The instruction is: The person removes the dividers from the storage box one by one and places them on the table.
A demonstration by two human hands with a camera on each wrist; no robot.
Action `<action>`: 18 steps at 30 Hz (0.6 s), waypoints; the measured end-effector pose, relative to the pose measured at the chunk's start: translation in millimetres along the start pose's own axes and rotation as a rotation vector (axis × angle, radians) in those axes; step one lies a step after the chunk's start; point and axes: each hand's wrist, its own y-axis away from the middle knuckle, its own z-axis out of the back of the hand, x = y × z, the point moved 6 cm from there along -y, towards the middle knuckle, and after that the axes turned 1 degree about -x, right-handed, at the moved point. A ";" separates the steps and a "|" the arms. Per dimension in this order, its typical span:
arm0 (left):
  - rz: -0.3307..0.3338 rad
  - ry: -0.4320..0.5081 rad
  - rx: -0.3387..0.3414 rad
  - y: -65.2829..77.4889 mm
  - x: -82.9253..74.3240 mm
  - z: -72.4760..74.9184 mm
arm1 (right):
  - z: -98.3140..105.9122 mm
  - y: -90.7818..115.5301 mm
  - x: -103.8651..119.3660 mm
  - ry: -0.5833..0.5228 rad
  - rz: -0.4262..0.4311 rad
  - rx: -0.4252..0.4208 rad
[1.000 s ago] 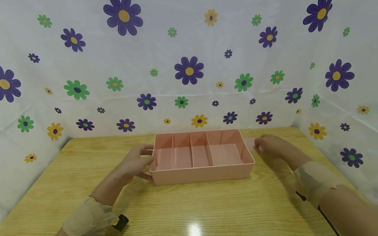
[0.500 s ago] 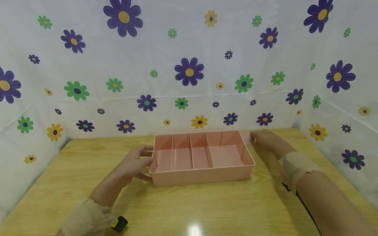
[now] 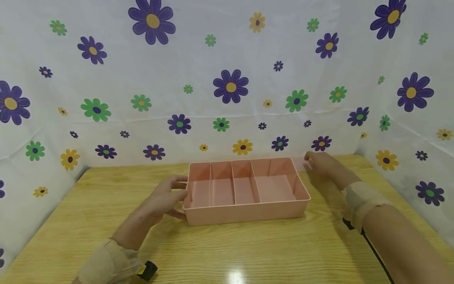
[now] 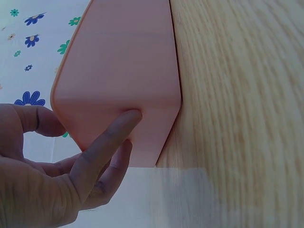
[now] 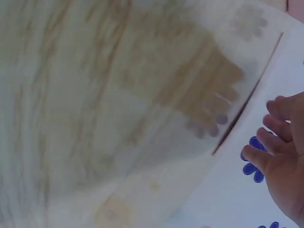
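Observation:
A pink organizer box (image 3: 244,213) with several compartments divided by thin walls sits on the wooden table. My left hand (image 3: 166,196) touches the outside of its left end. In the left wrist view, fingertips (image 4: 133,116) press on the box's outer wall near a corner, without wrapping round it. To the right of the box, my right hand (image 3: 320,161) hovers by a pale pinkish flat piece (image 3: 301,164), partly hidden behind the box. Its fingers (image 5: 280,130) are loosely bent with nothing visible between them in the right wrist view.
The wooden table (image 3: 198,252) reaches back to a white flower-patterned cloth (image 3: 159,79), which also lines both sides. Each wrist wears tan wrapping with a small black device; the left device (image 3: 148,271) shows near the front.
My right hand has moved toward the back of the table, the pale piece shifting with it; then its fingers have spread a little from the piece. The left hand stays at the box.

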 end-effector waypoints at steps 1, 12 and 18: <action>0.003 -0.003 -0.001 -0.2 0.3 0.0 | 7.4 0.1 2.4 0.014 0.012 -0.040; -0.006 -0.012 -0.007 0.2 -2.4 1.1 | 79.2 3.1 76.3 -0.075 0.030 -0.247; -0.004 -0.001 -0.006 -0.4 -0.1 0.1 | 67.8 12.0 140.6 -0.278 0.078 -0.174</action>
